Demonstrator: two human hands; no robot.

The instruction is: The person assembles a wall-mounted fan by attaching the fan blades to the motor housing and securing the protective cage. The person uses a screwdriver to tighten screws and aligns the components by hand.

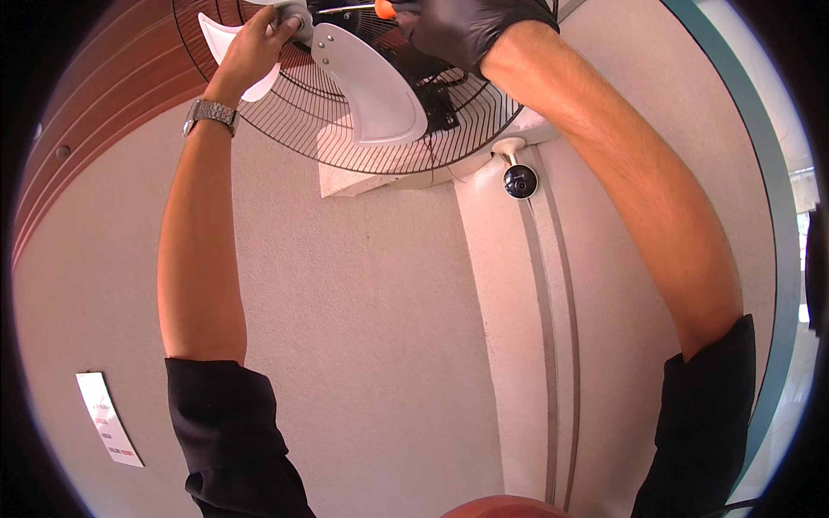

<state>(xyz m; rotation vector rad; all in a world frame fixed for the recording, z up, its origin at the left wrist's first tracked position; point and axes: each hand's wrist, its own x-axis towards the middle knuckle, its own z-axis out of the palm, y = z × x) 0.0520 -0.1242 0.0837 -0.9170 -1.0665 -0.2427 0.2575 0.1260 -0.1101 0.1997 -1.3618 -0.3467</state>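
Note:
High up at the top edge is a wall fan with white blades [380, 104] in front of a black wire grille [302, 145]. My bare left hand [255, 53], with a metal watch on its wrist, has its fingers closed around the fan's grey hub [300, 21]. In a black glove, my right hand [462, 33] grips a screwdriver [385, 9] by its orange handle. The shaft points left toward the hub; I cannot tell whether its tip touches a screw. The top edge cuts off part of the fan and of both hands.
Below the fan, a round black-and-white camera [521, 182] hangs at the wall corner, with a conduit [553, 345] running down. Reddish-brown panelling [108, 112] lies at upper left. A white sign [109, 421] is on the wall at lower left. A teal border [771, 155] curves at right.

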